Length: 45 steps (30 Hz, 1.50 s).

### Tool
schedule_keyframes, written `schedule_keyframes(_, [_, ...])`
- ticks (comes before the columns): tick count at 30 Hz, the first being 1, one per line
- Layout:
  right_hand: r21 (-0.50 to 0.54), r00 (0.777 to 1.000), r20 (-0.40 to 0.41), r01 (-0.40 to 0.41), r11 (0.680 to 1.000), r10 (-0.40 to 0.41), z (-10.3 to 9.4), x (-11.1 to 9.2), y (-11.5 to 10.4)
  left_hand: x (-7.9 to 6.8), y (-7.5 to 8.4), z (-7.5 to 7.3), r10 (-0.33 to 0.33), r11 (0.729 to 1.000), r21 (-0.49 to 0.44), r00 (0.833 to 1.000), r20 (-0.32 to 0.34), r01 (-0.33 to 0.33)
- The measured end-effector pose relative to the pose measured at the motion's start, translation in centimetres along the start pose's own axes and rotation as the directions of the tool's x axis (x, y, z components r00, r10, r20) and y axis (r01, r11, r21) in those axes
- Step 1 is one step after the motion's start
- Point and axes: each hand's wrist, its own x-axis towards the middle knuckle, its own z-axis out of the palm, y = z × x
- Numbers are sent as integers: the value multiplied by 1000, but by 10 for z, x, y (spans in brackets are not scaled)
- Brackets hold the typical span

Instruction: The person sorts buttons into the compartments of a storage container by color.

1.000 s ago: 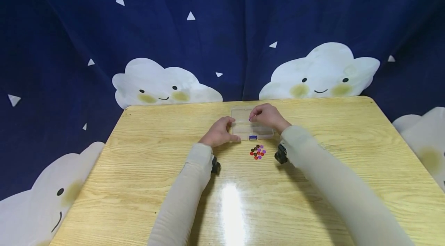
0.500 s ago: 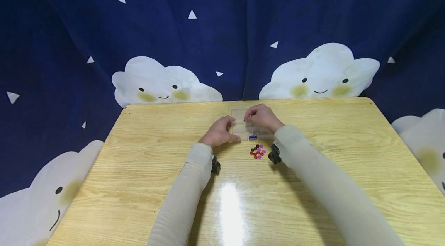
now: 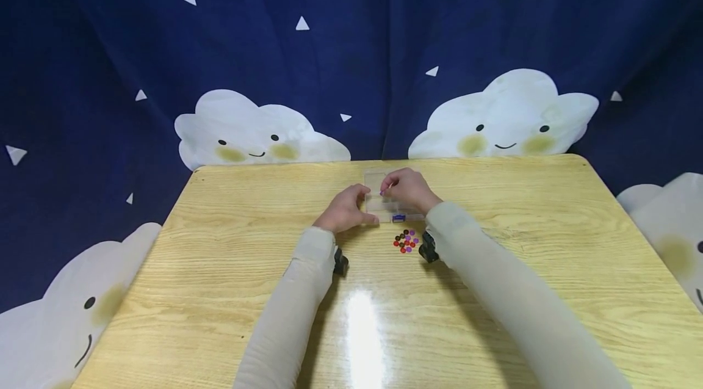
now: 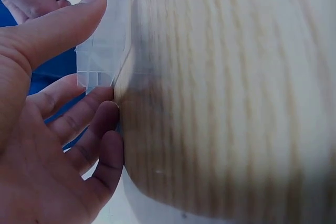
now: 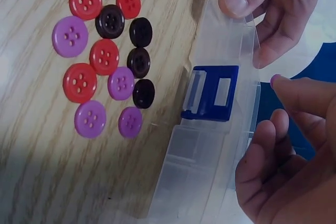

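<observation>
A clear plastic compartment box (image 5: 191, 153) with a blue latch (image 5: 212, 93) lies near the table's far edge, its lid open at the back. My left hand (image 3: 343, 209) grips its left end, thumb at the front corner and fingers round the back. Over the box, my right hand (image 3: 409, 187) pinches a small purple button (image 5: 274, 79) between thumb and forefinger; most of that button is hidden by the fingertips. In front of the box lie several four-hole buttons: red ones (image 5: 85, 1), purple ones (image 5: 70, 36) and dark ones (image 5: 110, 21).
The wooden table (image 3: 219, 291) reaches toward me and to both sides. A dark blue curtain (image 3: 362, 41) with white clouds hangs right behind its far edge. Each sleeved wrist carries a small black camera (image 3: 341, 262).
My right hand has moved left over the box, carrying the purple button. The left hand keeps its grip on the box end, and the loose buttons lie as before.
</observation>
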Motion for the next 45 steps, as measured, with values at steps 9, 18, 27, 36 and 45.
schedule_keyframes(9, [-17,1000,-11,-7,1000,6,3,-1,-2,-2,-1,0,-10,1000,-8,1000,1,10])
schedule_keyframes(18, [-9,1000,7,-27,1000,27,3,0,-7,0,0,0,-12,1000,14,1000,13,12])
schedule_keyframes(27, [-21,999,12,-37,999,37,3,2,-9,1,3,-1,-16,1000,22,1000,13,15])
schedule_keyframes(36, [-31,999,29,-28,999,28,4,2,-10,0,1,-1,-28,1000,6,1000,13,27])
schedule_keyframes(45, [-31,997,66,-45,999,47,3,-1,-13,0,0,-1,-30,1000,2,999,14,30])
